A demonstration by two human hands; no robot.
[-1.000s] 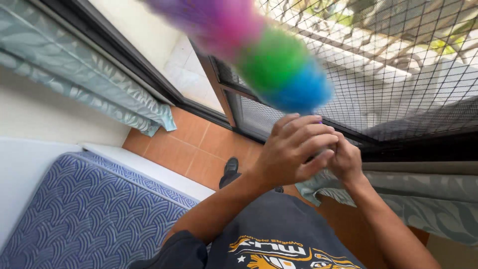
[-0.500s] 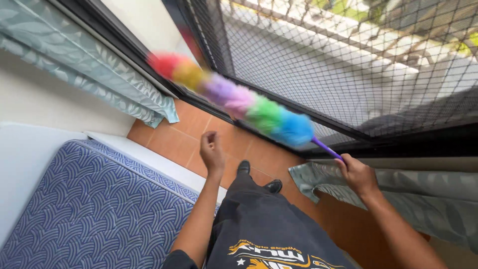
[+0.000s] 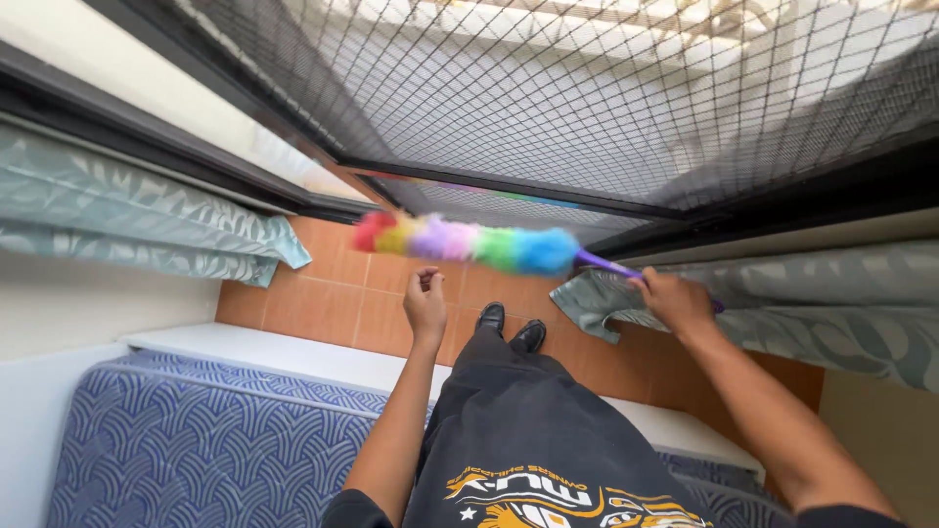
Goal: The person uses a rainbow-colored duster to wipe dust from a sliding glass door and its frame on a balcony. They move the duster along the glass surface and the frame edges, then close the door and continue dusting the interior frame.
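Head cam, looking straight down: my right hand has its fingers wrapped tight round the purple handle of a rainbow feather duster. The fluffy head sticks out to the left, roughly level, low along the bottom of the black mesh window screen, above the orange floor tiles. My left hand hangs free just under the duster head, fingers loosely curled in, holding nothing. Teal curtains bunch on both sides. A blue patterned mattress sits lower left, and black shoes show below.
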